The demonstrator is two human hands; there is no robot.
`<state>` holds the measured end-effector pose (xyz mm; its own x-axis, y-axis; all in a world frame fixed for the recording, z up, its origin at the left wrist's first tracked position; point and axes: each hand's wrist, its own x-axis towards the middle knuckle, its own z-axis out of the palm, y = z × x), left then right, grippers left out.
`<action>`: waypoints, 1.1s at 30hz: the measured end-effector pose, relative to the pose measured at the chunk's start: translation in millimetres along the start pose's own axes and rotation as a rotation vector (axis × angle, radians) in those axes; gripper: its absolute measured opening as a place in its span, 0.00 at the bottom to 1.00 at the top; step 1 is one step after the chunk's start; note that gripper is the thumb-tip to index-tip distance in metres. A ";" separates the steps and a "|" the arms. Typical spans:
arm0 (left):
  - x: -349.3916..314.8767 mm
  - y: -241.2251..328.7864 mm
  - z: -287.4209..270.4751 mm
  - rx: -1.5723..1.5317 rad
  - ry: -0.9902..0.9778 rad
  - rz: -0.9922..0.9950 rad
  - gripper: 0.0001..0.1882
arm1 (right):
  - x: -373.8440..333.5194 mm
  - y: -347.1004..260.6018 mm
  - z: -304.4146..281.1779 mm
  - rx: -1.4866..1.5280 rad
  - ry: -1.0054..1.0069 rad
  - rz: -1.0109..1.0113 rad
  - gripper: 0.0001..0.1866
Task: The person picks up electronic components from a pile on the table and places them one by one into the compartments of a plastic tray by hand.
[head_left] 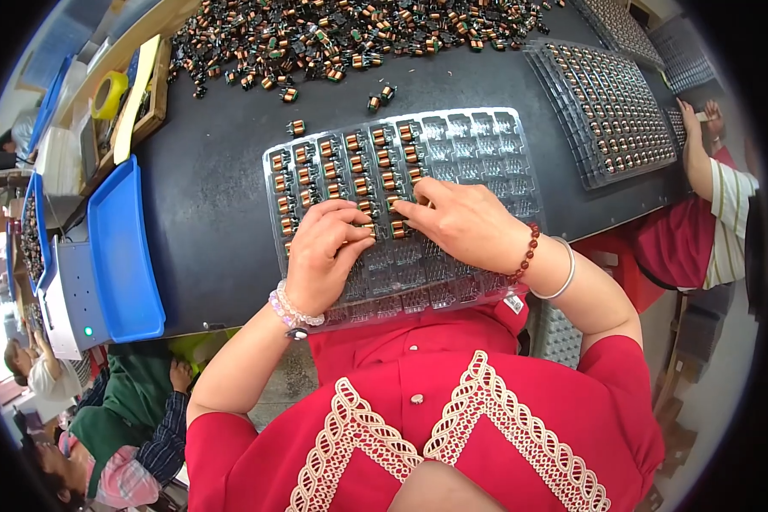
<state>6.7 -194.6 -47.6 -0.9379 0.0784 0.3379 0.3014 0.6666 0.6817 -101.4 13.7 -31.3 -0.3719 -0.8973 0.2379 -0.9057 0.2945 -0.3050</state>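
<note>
A clear plastic tray (529,198) with rows of pockets lies in front of me. Small copper-wound coils (328,147) fill its left and middle columns, while pockets on the right and along the near side hold none. My left hand (317,252) is over the tray's left-middle part, its thumb and fingers pinched on a copper coil at a pocket. Close beside it, my right hand (465,220) reaches in from the right, fingertips closed on another copper coil in the neighbouring column. The fingers partly hide both coils.
A large heap of loose coils (350,38) spreads across the far side of the black table (200,205), with a few strays nearer. Stacked filled trays (606,111) stand at right, near another person's hand (698,141). At left are a blue tray (126,252) and yellow tape (109,94).
</note>
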 end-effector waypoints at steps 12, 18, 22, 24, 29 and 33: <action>0.6 21.7 -14.9 0.377 -0.115 0.133 0.08 | -4.1 -4.6 -0.3 0.260 0.225 0.043 0.09; -10.6 27.8 -2.8 0.410 -0.080 0.059 0.11 | -2.9 -2.8 8.2 0.206 0.216 0.030 0.09; -7.0 25.4 7.9 0.410 0.061 0.099 0.07 | -2.3 -5.6 7.6 0.218 0.204 0.028 0.10; -7.8 27.1 11.8 0.533 0.057 0.173 0.05 | -2.6 -5.0 11.5 0.234 0.269 0.064 0.11; -5.6 32.9 16.6 0.606 0.007 0.209 0.07 | -2.1 -4.7 12.3 0.259 0.273 0.073 0.12; -1.0 23.1 -6.7 0.361 -0.101 0.177 0.10 | -3.7 2.0 13.1 0.271 0.223 0.054 0.13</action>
<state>15.7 -184.3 -27.8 -0.8946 0.2755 0.3518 0.3967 0.8520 0.3416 -99.2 13.3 -44.9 -0.4802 -0.7799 0.4013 -0.8077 0.2147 -0.5492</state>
